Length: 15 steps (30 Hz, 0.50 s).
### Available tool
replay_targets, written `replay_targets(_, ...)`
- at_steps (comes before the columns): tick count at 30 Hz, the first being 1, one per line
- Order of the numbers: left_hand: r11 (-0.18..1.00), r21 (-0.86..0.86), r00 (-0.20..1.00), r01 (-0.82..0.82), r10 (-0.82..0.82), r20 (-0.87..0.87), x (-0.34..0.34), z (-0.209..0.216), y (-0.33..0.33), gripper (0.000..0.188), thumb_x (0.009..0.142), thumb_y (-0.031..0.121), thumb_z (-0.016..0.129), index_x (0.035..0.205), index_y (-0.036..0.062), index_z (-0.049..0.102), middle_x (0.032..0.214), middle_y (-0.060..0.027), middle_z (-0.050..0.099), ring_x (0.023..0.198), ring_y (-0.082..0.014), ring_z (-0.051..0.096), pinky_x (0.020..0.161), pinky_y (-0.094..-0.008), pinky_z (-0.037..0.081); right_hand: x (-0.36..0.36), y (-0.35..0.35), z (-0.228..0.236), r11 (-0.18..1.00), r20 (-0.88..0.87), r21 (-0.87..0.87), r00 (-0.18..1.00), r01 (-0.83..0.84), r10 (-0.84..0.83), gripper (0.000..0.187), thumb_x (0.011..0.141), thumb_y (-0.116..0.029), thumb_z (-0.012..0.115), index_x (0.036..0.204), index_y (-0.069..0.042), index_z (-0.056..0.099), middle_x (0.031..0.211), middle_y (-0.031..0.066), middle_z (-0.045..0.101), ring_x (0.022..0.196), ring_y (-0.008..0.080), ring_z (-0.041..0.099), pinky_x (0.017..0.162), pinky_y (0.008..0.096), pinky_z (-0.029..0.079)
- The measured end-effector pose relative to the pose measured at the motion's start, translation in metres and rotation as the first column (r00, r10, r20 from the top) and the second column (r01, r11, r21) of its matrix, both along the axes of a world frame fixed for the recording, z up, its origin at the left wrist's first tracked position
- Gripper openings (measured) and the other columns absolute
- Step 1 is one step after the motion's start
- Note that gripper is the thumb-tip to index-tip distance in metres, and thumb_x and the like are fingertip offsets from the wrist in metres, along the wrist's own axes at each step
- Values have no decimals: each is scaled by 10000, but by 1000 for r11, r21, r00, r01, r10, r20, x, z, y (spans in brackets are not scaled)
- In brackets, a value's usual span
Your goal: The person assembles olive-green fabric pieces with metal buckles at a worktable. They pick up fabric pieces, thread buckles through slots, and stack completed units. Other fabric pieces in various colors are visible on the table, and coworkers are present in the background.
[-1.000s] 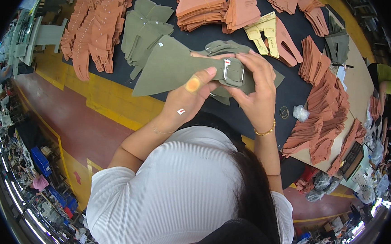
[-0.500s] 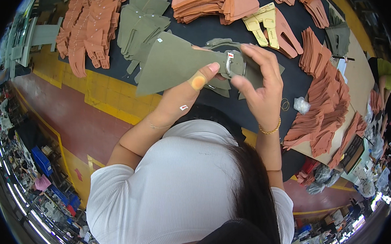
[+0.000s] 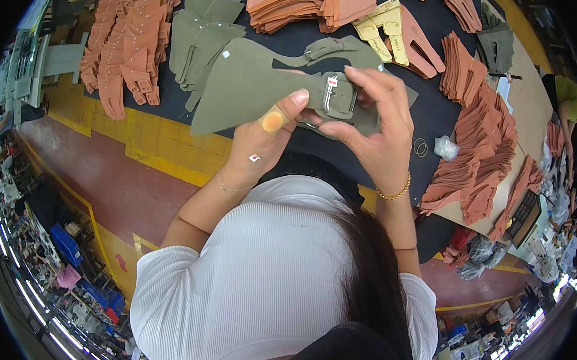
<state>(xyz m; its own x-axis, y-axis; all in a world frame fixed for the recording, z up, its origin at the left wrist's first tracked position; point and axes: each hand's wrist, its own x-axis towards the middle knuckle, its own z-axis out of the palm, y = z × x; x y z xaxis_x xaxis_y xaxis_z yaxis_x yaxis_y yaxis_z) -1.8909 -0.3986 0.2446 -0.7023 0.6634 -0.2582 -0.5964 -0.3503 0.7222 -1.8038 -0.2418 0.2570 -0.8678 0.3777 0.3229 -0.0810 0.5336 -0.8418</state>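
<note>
Held up over the table is an olive-green cut leather piece (image 3: pixel 231 86), wide at its left end and narrowing to a strap. A silver buckle (image 3: pixel 329 102) with a small red-and-white sticker sits on the strap. My left hand (image 3: pixel 265 135) grips the strap left of the buckle, thumb on top and fingers beneath. My right hand (image 3: pixel 385 130) is curled round the buckle end, index finger at its upper edge and thumb at its lower edge. Another green piece with a strap loop (image 3: pixel 324 47) lies just beyond. The undersides of both grips are hidden.
Stacked green pieces (image 3: pixel 204 47) lie at the left, beside rows of orange-brown straps (image 3: pixel 134 42). Orange-brown piles (image 3: pixel 284 6) stand at the back, near a yellow template (image 3: pixel 386 29). More orange-brown pieces (image 3: pixel 474 159) and a crumpled clear plastic bag (image 3: pixel 445 148) lie right.
The green piece has shifted slightly left and nearer, uncovering more of the looped piece behind. My right thumb and fingers have closed in round the buckle end.
</note>
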Motion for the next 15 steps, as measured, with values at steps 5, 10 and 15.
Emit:
replay_targets(5,988,1,983,156,-155,-95,3,-13,9,626,887,167,676,1398,-19,366,1308,-158,515,1192,-228,528,961,-335,476,-1,-13,-13,897,99,-440,995,33,12,609,686,-109,853,1224,-22,582,1081,99,565,799,123,627,678,250,540)
replay_targets(10,955,-67,952,289,-294,-87,-5,-23,2,711,859,83,699,1446,-1,308,1385,-145,491,1230,-216,523,1033,-342,448,9,-5,-12,712,207,-701,968,43,145,408,809,-11,727,1202,-28,618,1068,98,600,777,101,640,682,229,540)
replay_targets(15,855,-159,870,494,-487,82,-21,-20,-13,494,897,61,646,1343,-5,444,1185,-91,638,1050,-152,630,933,-303,508,8,19,-4,981,120,31,975,-191,187,362,808,-27,695,1163,-99,675,1163,106,587,918,201,592,805,304,501)
